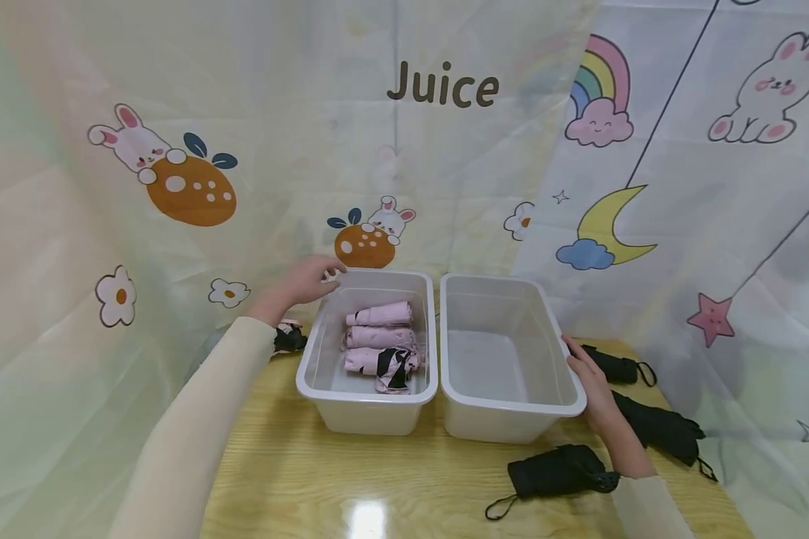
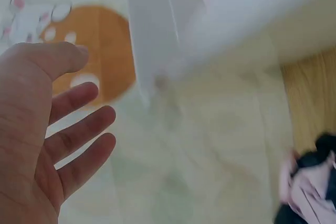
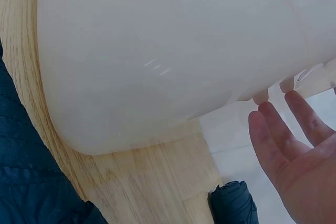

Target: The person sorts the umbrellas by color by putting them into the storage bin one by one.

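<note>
Two white plastic bins stand side by side. The left bin (image 1: 371,415) holds several pink folded umbrellas (image 1: 380,337), the nearest with a black patch. Inside the right bin (image 1: 499,427) only its bare floor shows. My left hand (image 1: 308,280) hovers by the left bin's far left corner; in the left wrist view its fingers (image 2: 86,129) are spread, relaxed and hold nothing. Along the right bin's right side rests my right hand (image 1: 595,389). Its fingertips (image 3: 265,111) touch the bin's outer wall in the right wrist view, fingers nearly straight.
Black folded umbrellas lie right of the bins: one in front (image 1: 556,473), one beyond the right wrist (image 1: 661,427), one farther back (image 1: 610,365). A black and pink bundle (image 1: 288,337) lies under the left forearm. Printed curtain (image 1: 445,165) hangs behind the wooden table (image 1: 297,464).
</note>
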Available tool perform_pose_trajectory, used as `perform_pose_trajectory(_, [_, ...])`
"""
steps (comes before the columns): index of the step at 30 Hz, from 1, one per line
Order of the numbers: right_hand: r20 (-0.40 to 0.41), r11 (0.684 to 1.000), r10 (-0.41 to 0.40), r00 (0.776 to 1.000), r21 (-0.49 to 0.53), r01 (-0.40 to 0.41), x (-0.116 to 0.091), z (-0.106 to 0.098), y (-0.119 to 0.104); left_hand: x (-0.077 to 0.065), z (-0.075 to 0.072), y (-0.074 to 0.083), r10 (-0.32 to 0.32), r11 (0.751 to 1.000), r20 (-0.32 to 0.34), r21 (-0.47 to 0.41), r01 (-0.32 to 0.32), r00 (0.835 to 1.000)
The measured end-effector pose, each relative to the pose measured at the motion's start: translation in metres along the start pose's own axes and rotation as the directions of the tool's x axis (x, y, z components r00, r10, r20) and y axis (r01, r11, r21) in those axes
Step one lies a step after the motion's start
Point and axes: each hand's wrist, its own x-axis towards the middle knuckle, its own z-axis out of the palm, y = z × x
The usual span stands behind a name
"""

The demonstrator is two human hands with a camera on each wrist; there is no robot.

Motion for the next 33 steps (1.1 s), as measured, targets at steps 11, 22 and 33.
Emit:
perform_pose_trajectory(11, [-0.022, 1.0, 0.03, 0.999, 0.006, -0.03, -0.003, -0.005, -0.002, -0.065, 0.004, -0.054, -0.163, 0.985, 0.012, -0.052, 0.163, 0.987])
perform_pose_trajectory(22, [-0.003, 0.999, -0.014, 1.0, 0.035, 0.014, -0.002, -0.005, 0.004, -0.122, 0.061, -0.096, -0.286, 0.958, 0.012, 0.002, 0.286, 0.958])
perform_pose_trajectory(33, [0.004, 0.999, -0.024, 1.0, 0.033, 0.024, 0.0, 0.0, 0.006, -0.137, 0.102, -0.116, -0.319, 0.935, 0.019, 0.17, 0.311, 0.948])
